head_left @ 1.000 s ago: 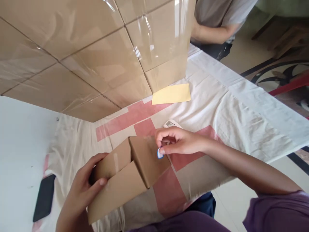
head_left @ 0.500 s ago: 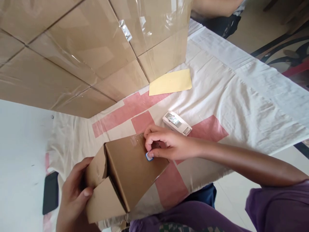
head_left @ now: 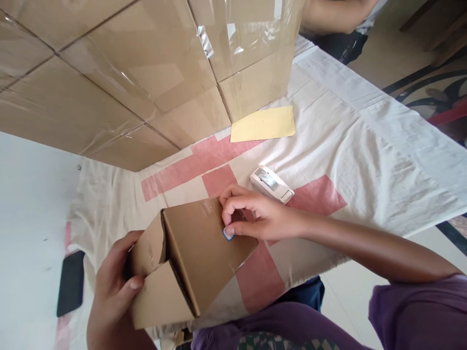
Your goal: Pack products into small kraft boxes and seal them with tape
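A small brown cardboard box (head_left: 207, 253) lies tilted in front of me, its end flaps partly folded at the left. My left hand (head_left: 116, 287) is closed around that flap end, with the thumb on the lower flap. Between the thumb and fingers of my right hand (head_left: 244, 214) is a small white piece with a blue edge (head_left: 228, 234), which looks like a sticker. It is against or just over the box's upper face; I cannot tell if it is stuck down. My fingertips hide part of it. Just beyond my right hand sits a white handheld device (head_left: 272, 184) with a clear window.
Taped cardboard cartons (head_left: 146, 73) form a tall stack at the back left. A yellow paper piece (head_left: 262, 124) lies at their foot on the cream and pink cloth (head_left: 321, 131). A dark phone (head_left: 70, 283) is at the left. Another person's arm (head_left: 339, 17) shows at the top right.
The view has shifted slightly, so the cartons and device appear a little further right. Both hands keep their holds on the box and the small blue-edged piece.
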Motion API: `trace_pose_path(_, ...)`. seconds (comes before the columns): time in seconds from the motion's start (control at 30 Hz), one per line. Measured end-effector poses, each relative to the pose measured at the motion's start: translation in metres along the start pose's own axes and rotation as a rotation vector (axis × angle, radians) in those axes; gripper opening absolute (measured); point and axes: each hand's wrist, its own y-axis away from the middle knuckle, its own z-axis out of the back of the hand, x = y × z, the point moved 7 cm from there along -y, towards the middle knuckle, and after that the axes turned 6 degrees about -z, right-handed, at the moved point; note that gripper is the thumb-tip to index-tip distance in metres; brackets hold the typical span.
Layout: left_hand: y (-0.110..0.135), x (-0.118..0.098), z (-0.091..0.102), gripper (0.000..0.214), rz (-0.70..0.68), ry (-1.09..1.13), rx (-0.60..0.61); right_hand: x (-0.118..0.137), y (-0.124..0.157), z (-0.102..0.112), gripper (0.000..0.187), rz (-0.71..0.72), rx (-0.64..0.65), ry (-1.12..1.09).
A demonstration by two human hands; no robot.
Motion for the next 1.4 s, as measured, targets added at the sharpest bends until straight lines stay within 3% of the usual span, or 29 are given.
trace_pose_path(0.23,-0.003,-0.002,-0.003,0.067,-0.033,-0.041,0.038,-0.012,0.003,0.005,0.025,-0.187,-0.093,-0.007)
trace_pose_path(0.4,-0.005,-0.007,-0.005,0.071,0.003,-0.105,0.031,-0.028,0.009,0.005,0.054,-0.328,-0.213,-0.185)
trace_pose_path(0.6,-0.006,-0.007,-0.004,0.074,0.057,-0.141,0.006,-0.050,0.011,-0.007,0.064,-0.325,-0.125,-0.368)
trace_pose_path(0.77,-0.004,0.003,0.001,0.080,0.035,-0.123,-0.008,-0.043,0.011,-0.005,0.095,-0.232,0.117,-0.159)
trace_pose_path(0.9,-0.003,0.013,0.002,0.081,0.020,-0.067,0.041,-0.013,0.010,0.000,0.090,-0.025,0.092,0.175)
trace_pose_path(1.0,-0.007,0.017,0.001,0.078,0.003,-0.064,0.049,0.018,0.016,-0.016,0.115,0.168,0.107,0.431)
trace_pose_path(1.1,-0.014,0.011,-0.003,0.071,-0.058,-0.054,0.046,0.031,0.026,-0.033,0.125,0.129,0.094,0.653)
trace_pose_path(1.2,-0.020,0.002,-0.016,0.070,-0.131,0.007,0.128,0.027,0.050,-0.036,0.126,0.023,0.027,0.712)
trace_pose_path(1.27,-0.024,-0.001,-0.023,0.076,-0.159,0.063,0.146,0.017,0.080,-0.026,0.133,-0.029,-0.059,0.656)
trace_pose_path(1.4,-0.027,0.012,-0.032,0.082,-0.127,0.153,0.036,0.005,0.185,0.010,0.133,-0.099,-0.433,0.533)
